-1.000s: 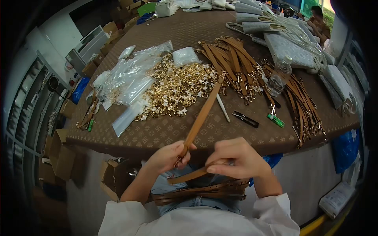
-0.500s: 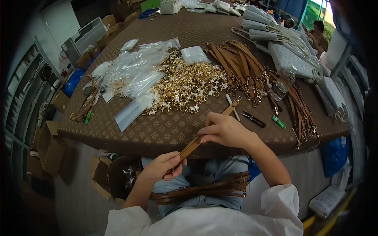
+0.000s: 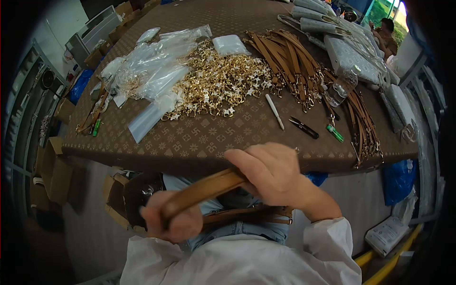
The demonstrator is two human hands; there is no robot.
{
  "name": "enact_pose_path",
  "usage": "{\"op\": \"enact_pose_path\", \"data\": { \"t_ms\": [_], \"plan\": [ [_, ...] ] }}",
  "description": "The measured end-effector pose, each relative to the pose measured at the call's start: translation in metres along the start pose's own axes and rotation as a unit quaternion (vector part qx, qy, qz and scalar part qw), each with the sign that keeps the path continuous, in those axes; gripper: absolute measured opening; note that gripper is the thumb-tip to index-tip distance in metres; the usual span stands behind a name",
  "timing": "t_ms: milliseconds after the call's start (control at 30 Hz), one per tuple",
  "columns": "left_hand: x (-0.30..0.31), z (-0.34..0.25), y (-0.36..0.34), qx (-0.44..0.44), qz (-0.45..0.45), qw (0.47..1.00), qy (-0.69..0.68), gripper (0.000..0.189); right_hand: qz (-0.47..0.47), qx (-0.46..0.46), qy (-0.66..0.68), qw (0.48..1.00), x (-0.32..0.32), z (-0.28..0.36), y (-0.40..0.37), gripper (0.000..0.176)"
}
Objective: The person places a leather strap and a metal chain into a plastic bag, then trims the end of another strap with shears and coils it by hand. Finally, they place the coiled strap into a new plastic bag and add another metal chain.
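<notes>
A brown strap (image 3: 204,190) is stretched in a curve between my two hands, above my lap. My left hand (image 3: 173,218), smeared by motion, is closed around its lower end. The upper end is in my closed right hand (image 3: 273,173), near the table's front edge. More brown straps (image 3: 247,216) lie across my lap, partly hidden behind the held strap and my hands. A heap of gold clasps with star-shaped pieces (image 3: 218,80) is on the table. Beyond my right hand lie a white pen (image 3: 274,111) and black snips (image 3: 304,127).
The patterned table (image 3: 190,147) also holds clear plastic bags (image 3: 156,66), bundles of brown straps (image 3: 289,61), a green lighter (image 3: 335,133) and silvery bags (image 3: 354,61). Another person (image 3: 385,38) sits at the far right. Cardboard boxes (image 3: 54,166) stand at the left.
Both hands have come nearer the camera with the strap, which is now bowed instead of straight. My left hand moved left and down. The view of the table has shifted slightly.
</notes>
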State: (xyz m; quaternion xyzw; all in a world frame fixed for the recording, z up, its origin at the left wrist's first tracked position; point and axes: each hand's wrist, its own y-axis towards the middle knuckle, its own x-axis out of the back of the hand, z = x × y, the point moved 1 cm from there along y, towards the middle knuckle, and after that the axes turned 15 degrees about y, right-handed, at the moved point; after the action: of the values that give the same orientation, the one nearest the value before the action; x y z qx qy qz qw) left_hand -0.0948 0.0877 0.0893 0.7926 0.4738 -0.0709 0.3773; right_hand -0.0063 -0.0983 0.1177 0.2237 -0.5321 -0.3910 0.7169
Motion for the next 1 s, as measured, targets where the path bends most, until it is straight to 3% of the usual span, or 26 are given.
{"op": "enact_pose_path", "data": {
  "t_ms": [33,67,100,167,200,233,267,300,333,367,433,467,500,567,600,633,667,700,733,767,800,867,1000],
  "plan": [
    [0.001,0.000,0.007,-0.009,-0.012,0.996,-0.086,0.056,0.004,-0.007,0.008,1.000,-0.016,0.009,-0.004,0.035],
    [0.005,0.000,0.015,-0.021,-0.028,0.985,-0.170,0.058,-0.015,-0.100,0.088,0.991,-0.038,0.014,-0.011,0.036],
    [0.014,0.002,0.026,-0.043,-0.052,0.989,-0.129,0.059,-0.033,-0.195,0.169,0.966,-0.056,0.015,-0.021,0.037],
    [0.040,0.016,0.037,-0.098,-0.126,0.987,0.018,0.056,-0.009,-0.231,0.199,0.952,-0.082,0.013,-0.051,0.033],
    [0.052,0.026,0.036,-0.133,-0.165,0.969,0.124,0.052,0.039,-0.299,0.269,0.915,-0.087,0.011,-0.066,0.029],
    [0.058,0.039,0.028,-0.122,-0.179,0.968,0.129,0.052,0.088,-0.362,0.333,0.866,-0.088,0.010,-0.079,0.026],
    [0.063,0.053,0.018,-0.082,-0.212,0.898,0.377,0.047,0.125,-0.462,0.448,0.755,-0.080,0.010,-0.084,0.019],
    [0.064,0.063,0.007,-0.030,-0.220,0.771,0.598,0.043,0.143,-0.541,0.551,0.619,-0.068,0.009,-0.084,0.019],
    [0.061,0.071,-0.002,0.025,-0.098,0.726,0.680,0.044,0.152,-0.602,0.634,0.462,-0.058,0.004,-0.088,0.020],
    [0.057,0.080,-0.010,0.074,0.033,0.667,0.740,0.044,0.138,-0.589,0.703,0.373,-0.053,-0.003,-0.098,0.021],
    [0.045,0.103,-0.035,0.067,0.142,0.681,0.715,0.038,0.113,-0.622,0.731,0.258,-0.038,-0.012,-0.113,0.025],
    [0.042,0.106,-0.042,0.096,0.163,0.727,0.659,0.038,0.129,-0.604,0.756,0.217,-0.038,-0.016,-0.125,0.027],
    [0.038,0.106,-0.041,0.105,0.171,0.734,0.649,0.038,0.116,-0.608,0.758,0.208,-0.036,-0.016,-0.131,0.027],
    [0.026,0.100,-0.036,0.132,0.273,0.665,0.683,0.039,0.169,-0.647,0.693,0.270,-0.033,-0.016,-0.142,0.025],
    [0.022,0.098,-0.032,0.137,0.279,0.668,0.676,0.039,0.207,-0.640,0.684,0.282,-0.033,-0.022,-0.150,0.023],
    [0.021,0.098,-0.028,0.254,0.320,0.630,0.660,0.040,0.201,-0.642,0.686,0.277,-0.030,-0.022,-0.150,0.023],
    [0.022,0.100,-0.026,0.364,0.358,0.579,0.636,0.041,0.280,-0.567,0.560,0.536,-0.023,-0.024,-0.144,0.023],
    [0.027,0.101,-0.025,0.364,0.362,0.578,0.634,0.041,0.333,-0.438,0.377,0.745,-0.017,-0.025,-0.139,0.024],
    [0.035,0.101,-0.025,0.379,0.356,0.618,0.589,0.038,0.329,-0.440,0.375,0.747,-0.014,-0.021,-0.139,0.024],
    [0.041,0.100,-0.024,0.394,0.348,0.656,0.541,0.035,0.271,-0.366,0.245,0.856,-0.010,-0.012,-0.137,0.025],
    [0.043,0.097,-0.022,0.392,0.352,0.656,0.540,0.035,0.204,-0.279,0.104,0.933,-0.006,-0.003,-0.135,0.026],
    [0.044,0.091,-0.015,0.521,0.258,0.758,0.296,0.032,0.168,-0.253,0.108,0.947,-0.020,0.014,-0.129,0.027],
    [0.035,0.083,0.002,0.518,0.268,0.798,0.152,0.035,0.107,-0.232,0.149,0.955,-0.028,0.022,-0.137,0.036]
  ]
}}
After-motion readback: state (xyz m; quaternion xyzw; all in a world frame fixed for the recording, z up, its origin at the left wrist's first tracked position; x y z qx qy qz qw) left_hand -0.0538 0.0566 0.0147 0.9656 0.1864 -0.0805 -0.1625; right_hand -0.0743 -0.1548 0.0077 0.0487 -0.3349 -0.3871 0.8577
